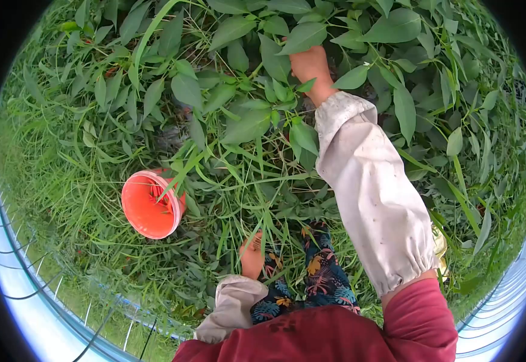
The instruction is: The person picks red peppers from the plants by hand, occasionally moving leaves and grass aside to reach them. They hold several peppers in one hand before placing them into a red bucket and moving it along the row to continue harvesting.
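Note:
My right hand (pixel 312 69) reaches in among the broad pepper-like leaves (pixel 299 37) at the top centre. Leaves cover its fingers, so what it touches is hidden. Low in the middle, my left hand (pixel 252 256) is close to my patterned trousers (pixel 320 271), behind grass blades that hide its fingers. A red bucket (pixel 148 205) with a few red peppers (pixel 157 192) inside stands tilted in the grass, to the left of and above my left hand. Pale sleeve covers are on both forearms.
Dense leafy plants (pixel 395 27) fill the top and right. Long grass (pixel 64 163) surrounds the bucket. A pale yellowish thing (pixel 439 248) lies beside my right sleeve. Bluish sheeting (pixel 28 295) with dark ribs curves along the lower left edge.

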Demonstrator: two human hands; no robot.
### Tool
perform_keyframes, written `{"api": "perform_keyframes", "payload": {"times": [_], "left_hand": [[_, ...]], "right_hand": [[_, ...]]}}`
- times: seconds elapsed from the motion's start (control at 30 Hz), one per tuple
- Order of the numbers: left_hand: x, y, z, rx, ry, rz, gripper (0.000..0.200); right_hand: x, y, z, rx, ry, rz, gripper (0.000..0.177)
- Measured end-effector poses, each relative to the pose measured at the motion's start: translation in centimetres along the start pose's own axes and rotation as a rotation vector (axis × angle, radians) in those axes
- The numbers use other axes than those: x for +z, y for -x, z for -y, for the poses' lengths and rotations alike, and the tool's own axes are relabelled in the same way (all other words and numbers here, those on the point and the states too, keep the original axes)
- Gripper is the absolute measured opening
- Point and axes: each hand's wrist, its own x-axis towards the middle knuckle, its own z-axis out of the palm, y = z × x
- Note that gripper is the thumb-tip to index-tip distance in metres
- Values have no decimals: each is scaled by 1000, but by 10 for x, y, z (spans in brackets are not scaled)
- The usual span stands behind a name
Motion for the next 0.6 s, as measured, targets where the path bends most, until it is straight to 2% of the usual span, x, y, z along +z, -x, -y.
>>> {"api": "perform_keyframes", "payload": {"times": [0.03, 0.1, 0.17, 0.23, 0.27, 0.3, 0.33, 0.37, 0.4, 0.43, 0.47, 0.53, 0.6], "left_hand": [[4, 2, -2, 18, -212, -52, 18], [6, 4, -2, 42, -303, -17, 17], [1, 3, 3, 114, -489, 20, 19], [2, 5, 5, 94, -369, 89, 20], [3, 4, 11, -25, 77, 107, 20], [1, 2, 19, -145, 523, 78, 20], [6, 5, 16, -34, 157, 60, 18], [9, 6, 12, 22, -26, 55, 18], [10, 6, 10, 77, -209, 41, 17], [10, 6, 8, 35, -49, 51, 17], [10, 6, 6, 13, 30, 54, 17], [9, 5, 0, -104, 255, 6, 17], [13, 2, -8, -172, 370, -41, 18]], "right_hand": [[0, -3, -6, 2, 0, 0, 14], [0, -10, -12, 133, -287, 173, 15], [0, -13, -15, 117, -213, 195, 11], [-9, -15, -18, 70, -44, 198, 11], [-13, -25, -24, -19, 37, 270, 14], [-14, -32, -33, -18, 40, 267, 14], [-14, -37, -41, -115, 24, 254, 14], [-13, -43, -47, -213, 8, 241, 15], [-18, -44, -43, -271, 131, 241, 16], [-23, -44, -39, -331, 252, 236, 18], [-28, -41, -36, -414, 366, 121, 18], [-33, -26, -22, -404, 392, -23, 25], [-42, -12, -11, -349, 480, -83, 21]]}}
